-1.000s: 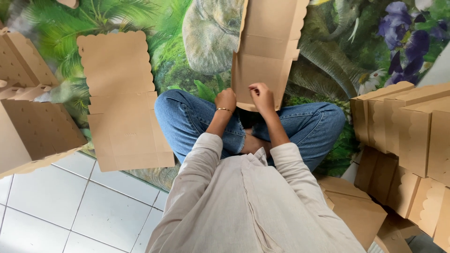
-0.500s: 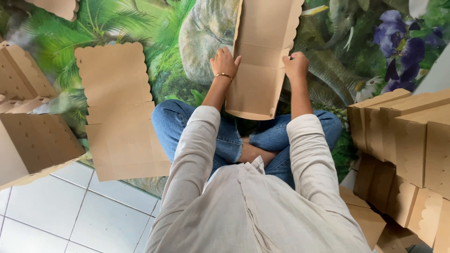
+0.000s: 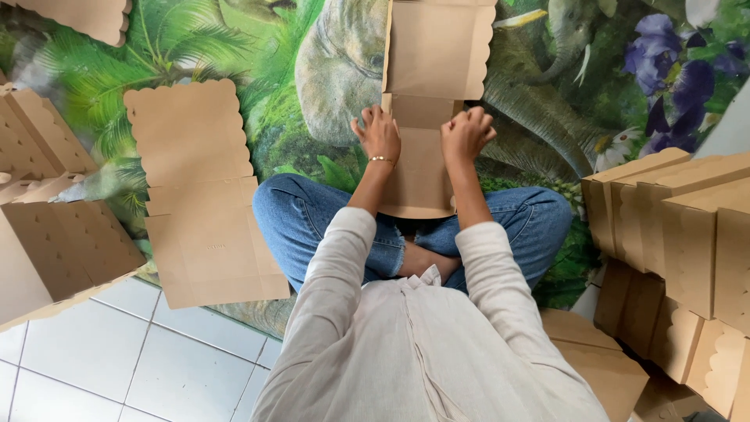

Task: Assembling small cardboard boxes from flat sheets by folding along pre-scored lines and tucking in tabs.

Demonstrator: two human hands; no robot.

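I sit cross-legged on a leafy printed mat (image 3: 234, 47). A flat brown cardboard box blank with scalloped edges (image 3: 431, 55) lies in front of my knees. My left hand (image 3: 378, 134) presses on the left side of its middle fold. Fingers curled, my right hand (image 3: 467, 134) pinches the right edge at the same fold. Both hands grip the blank, whose near end rests over my legs.
A second flat blank (image 3: 199, 195) lies on the mat at my left. Folded cardboard boxes (image 3: 55, 250) stand at the far left. A stack of assembled boxes (image 3: 680, 227) rises at the right. White floor tiles (image 3: 94, 367) show at the lower left.
My hands first reached further out along the blank's sides, then came back together onto its middle fold. The blank now lies flatter and further from me.
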